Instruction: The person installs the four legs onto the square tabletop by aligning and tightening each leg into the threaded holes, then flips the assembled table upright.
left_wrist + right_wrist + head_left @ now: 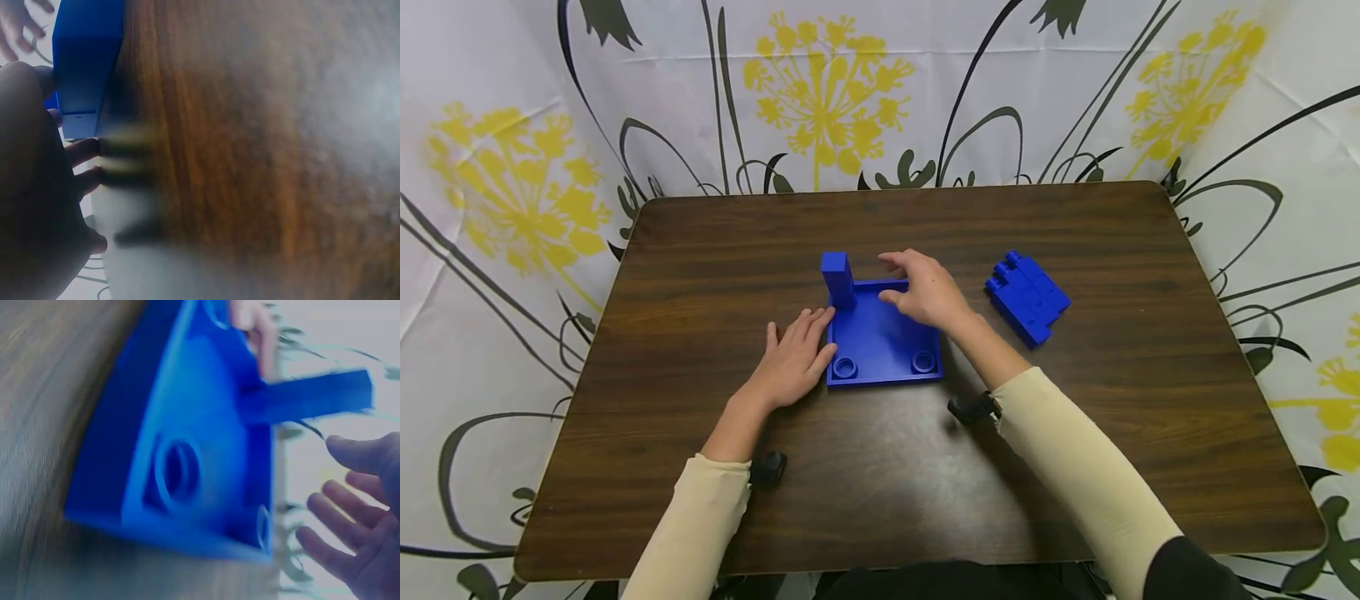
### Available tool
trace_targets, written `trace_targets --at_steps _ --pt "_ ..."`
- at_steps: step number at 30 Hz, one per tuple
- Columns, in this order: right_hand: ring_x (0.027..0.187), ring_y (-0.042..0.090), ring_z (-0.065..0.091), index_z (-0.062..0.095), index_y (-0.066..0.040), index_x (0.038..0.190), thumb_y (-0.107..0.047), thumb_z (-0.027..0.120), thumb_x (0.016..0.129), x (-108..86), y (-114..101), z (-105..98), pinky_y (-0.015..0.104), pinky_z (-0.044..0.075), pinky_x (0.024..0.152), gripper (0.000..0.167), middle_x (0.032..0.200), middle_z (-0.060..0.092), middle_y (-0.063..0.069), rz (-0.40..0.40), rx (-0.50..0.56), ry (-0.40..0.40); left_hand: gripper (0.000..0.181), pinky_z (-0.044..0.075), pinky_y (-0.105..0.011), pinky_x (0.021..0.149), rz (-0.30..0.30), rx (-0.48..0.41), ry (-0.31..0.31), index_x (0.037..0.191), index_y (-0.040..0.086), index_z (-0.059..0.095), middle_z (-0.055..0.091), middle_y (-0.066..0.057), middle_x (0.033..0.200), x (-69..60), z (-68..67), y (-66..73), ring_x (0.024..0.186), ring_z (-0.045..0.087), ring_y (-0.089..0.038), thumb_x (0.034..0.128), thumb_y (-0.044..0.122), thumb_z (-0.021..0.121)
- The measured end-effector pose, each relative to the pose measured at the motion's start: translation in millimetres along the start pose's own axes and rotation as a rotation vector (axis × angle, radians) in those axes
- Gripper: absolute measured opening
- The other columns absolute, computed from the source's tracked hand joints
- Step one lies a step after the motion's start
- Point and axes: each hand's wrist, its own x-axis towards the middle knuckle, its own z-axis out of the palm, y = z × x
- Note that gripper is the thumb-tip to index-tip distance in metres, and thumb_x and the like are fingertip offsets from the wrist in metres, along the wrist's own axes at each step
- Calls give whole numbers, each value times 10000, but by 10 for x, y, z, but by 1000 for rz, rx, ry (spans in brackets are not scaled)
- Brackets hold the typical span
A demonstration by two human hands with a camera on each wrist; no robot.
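A shallow blue square tray-like piece lies on the table, its raised rim facing up and round sockets in its near corners. From its far left corner a blue rectangular post stands upright. My left hand rests along the left side of the piece, its fingers extended against the outer wall. Above the far right part of the piece hovers my right hand. In the right wrist view its spread fingers hold nothing and are apart from the post.
Several blue posts with pegged ends lie side by side to the right of the square piece. All of it sits on a dark wood-grain table with rounded corners. Behind hangs a white curtain with yellow flowers.
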Motion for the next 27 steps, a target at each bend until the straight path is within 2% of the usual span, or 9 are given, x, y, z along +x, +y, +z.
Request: trace_targets --at_steps 5,11,16,22,27 --pt "1072 214 624 626 -157 1319 -276 737 890 -346 180 -306 450 460 885 459 1189 665 56 152 -54 68 621 -32 -717 1061 -5 -10 -7 1588 220 135 202 -106 1608 -3 0 -3 1491 73 -307 1050 477 311" --pt "1027 253 626 676 -141 1250 -265 747 868 -835 484 -461 489 468 818 408 1148 664 64 255 -171 226 617 -29 -725 1053 6 -26 4 1587 224 134 204 -105 1606 -6 -10 -3 1490 76 -309 1052 481 302" --pt "1113 332 554 669 -120 1254 -246 746 867 -1155 705 -496 559 472 829 414 1174 607 120 334 -269 313 614 -25 -730 1049 18 -36 12 1586 218 140 212 -114 1601 6 -15 6 1488 86 -316 1054 477 304" --pt "1129 386 512 659 -95 1250 -226 756 857 -1367 888 -454 607 475 800 425 1183 554 186 390 -323 327 610 -30 -725 1052 22 -40 29 1586 233 137 215 -113 1601 20 9 -8 1488 85 -317 1054 479 303" --pt "1092 381 515 656 -77 1267 -213 779 835 -1462 1013 -374 609 474 775 469 1156 550 178 403 -326 332 610 -40 -723 1052 20 -45 30 1585 233 135 211 -113 1602 12 27 -22 1488 81 -321 1054 483 297"
